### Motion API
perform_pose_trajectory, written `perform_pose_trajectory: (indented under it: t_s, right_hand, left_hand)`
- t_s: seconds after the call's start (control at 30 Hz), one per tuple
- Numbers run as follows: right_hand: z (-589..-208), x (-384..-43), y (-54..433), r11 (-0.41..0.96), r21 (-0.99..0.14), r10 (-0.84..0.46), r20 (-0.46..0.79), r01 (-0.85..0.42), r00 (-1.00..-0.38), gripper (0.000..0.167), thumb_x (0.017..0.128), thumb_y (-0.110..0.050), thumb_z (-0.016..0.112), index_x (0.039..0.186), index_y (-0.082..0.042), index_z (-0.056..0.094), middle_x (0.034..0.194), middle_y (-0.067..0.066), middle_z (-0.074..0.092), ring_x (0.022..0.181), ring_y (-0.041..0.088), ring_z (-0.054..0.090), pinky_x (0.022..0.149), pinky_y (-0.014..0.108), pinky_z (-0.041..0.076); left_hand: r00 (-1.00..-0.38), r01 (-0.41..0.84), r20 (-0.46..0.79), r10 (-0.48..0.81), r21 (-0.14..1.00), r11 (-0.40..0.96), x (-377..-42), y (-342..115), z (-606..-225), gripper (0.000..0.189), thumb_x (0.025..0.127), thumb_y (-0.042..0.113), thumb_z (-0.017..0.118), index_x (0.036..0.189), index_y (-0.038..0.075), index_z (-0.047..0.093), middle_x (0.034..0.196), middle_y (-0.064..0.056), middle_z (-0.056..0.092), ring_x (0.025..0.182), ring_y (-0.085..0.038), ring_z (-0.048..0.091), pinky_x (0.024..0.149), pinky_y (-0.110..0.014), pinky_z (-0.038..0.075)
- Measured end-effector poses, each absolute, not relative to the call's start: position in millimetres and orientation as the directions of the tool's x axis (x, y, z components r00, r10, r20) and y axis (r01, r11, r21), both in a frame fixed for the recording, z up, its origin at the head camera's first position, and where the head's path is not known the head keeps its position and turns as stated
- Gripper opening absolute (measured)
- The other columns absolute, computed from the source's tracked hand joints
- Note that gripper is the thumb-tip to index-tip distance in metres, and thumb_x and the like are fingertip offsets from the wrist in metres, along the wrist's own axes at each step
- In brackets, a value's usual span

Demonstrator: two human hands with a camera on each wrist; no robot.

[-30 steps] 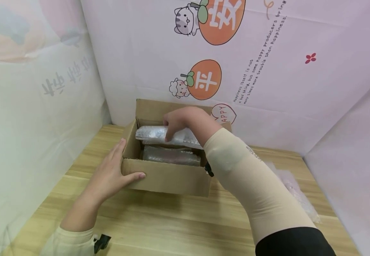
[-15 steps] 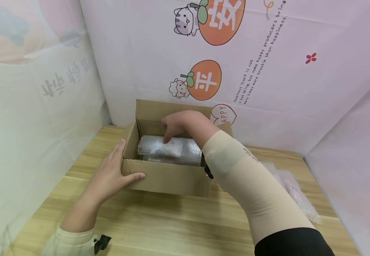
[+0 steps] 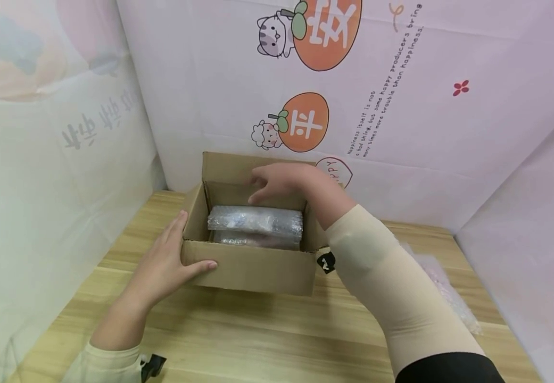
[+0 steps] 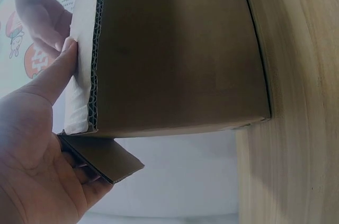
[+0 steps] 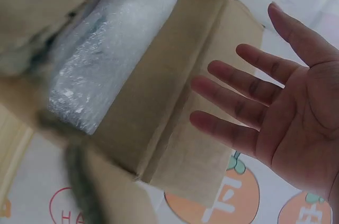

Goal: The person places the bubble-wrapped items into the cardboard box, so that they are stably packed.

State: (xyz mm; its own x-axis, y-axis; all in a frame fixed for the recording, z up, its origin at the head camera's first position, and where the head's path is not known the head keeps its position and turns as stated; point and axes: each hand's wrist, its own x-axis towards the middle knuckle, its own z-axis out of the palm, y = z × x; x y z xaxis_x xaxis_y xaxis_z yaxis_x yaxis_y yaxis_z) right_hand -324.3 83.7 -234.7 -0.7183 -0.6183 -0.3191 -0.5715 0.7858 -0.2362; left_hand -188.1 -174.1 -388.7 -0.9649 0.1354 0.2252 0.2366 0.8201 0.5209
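Observation:
An open cardboard box (image 3: 262, 268) stands on the table with its flaps folded out. Inside lies a clear bubble-wrapped package (image 3: 253, 219), and a second wrapped package (image 3: 257, 240) shows partly beneath it toward the front. My left hand (image 3: 164, 260) grips the box's front left corner, thumb on the front flap and fingers along the left side flap (image 4: 108, 160). Over the back of the box hovers my right hand (image 3: 281, 183), holding nothing. In the right wrist view its fingers (image 5: 243, 86) are spread and nearly straight, apart from the wrapped package.
On the wooden table (image 3: 257, 335), a pinkish bubble-wrapped package (image 3: 449, 292) lies at the right, partly behind the right forearm. A printed cloth wall (image 3: 401, 181) rises close behind the box, and more cloth walls flank both sides.
The upper wrapped package has come down from the right hand and forward onto the other one. The right hand has let go and moved back and slightly right. The left hand stays put.

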Motion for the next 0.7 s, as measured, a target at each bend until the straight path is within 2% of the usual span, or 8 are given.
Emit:
perform_pose_trajectory:
  t_s: [0.2, 0.47, 0.7]
  right_hand:
    - [-236, -318, 113, 0.784, -0.315, -0.608, -0.21, -0.535, -0.766, 0.062, 0.092, -0.053, 0.061, 0.142, -0.02, 0.046, 0.14, 0.0, 0.055, 0.13, 0.016, 0.05, 0.109, 0.038, 0.042]
    - [-228, -296, 148, 0.726, -0.459, -0.606, -0.075, -0.512, -0.792, 0.062, 0.093, -0.05, 0.062, 0.144, -0.018, 0.045, 0.14, 0.003, 0.056, 0.127, 0.016, 0.054, 0.106, 0.04, 0.046]
    - [-231, -276, 178, 0.709, -0.481, -0.569, 0.042, -0.516, -0.822, 0.06, 0.093, -0.051, 0.062, 0.143, -0.021, 0.047, 0.143, -0.001, 0.052, 0.128, 0.019, 0.054, 0.104, 0.041, 0.048]
  left_hand:
    - [-0.966, 0.234, 0.222, 0.135, 0.519, 0.822, -187, -172, -389, 0.126, 0.072, 0.077, 0.066, 0.159, 0.017, -0.003, 0.166, -0.009, 0.006, 0.149, -0.041, 0.017, 0.115, -0.065, 0.023]
    - [-0.969, 0.22, 0.211, 0.125, 0.518, 0.827, -186, -171, -389, 0.128, 0.071, 0.078, 0.065, 0.159, 0.017, -0.004, 0.166, -0.011, 0.007, 0.148, -0.042, 0.017, 0.114, -0.066, 0.023]
    - [-0.97, 0.217, 0.211, 0.122, 0.513, 0.831, -186, -170, -388, 0.128, 0.071, 0.079, 0.065, 0.159, 0.017, -0.004, 0.166, -0.01, 0.007, 0.148, -0.042, 0.017, 0.113, -0.067, 0.023]
